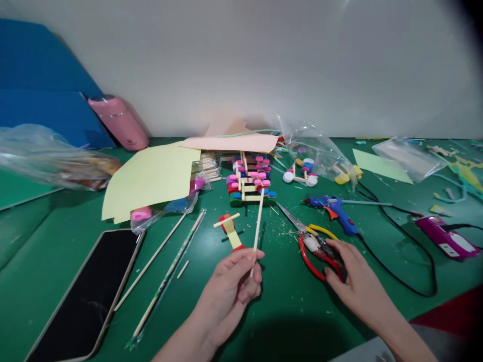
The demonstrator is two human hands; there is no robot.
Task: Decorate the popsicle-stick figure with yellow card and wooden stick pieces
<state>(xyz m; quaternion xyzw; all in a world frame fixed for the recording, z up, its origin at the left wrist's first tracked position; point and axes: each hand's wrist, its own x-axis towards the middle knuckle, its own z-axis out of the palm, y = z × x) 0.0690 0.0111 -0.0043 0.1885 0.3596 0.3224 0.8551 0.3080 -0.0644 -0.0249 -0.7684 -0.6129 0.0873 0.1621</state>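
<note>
Between the thumb and fingers of my left hand [237, 281], a thin pale wooden stick [258, 221] points up and slightly right. My right hand [352, 274] is at the scissors [294, 218], its thumb and fingers closed about the dark part of their handles. The scissors have a long silver blade pointing up and left, with red and yellow on the handles. Just beyond my left hand lies a small piece with a yellow strip, red ends and a short crossbar [231, 229]. Behind it stands a row of colourful small assemblies [251, 181] with pink, blue and red wheel-like discs.
A blue glue gun [335, 211] with a black cord lies right, near a purple power strip [447, 236]. Left are a phone [86, 291], a wrapped stick [169, 276], a bare stick [151, 264] and yellow paper [151, 181]. A pink bottle [119, 123] leans behind.
</note>
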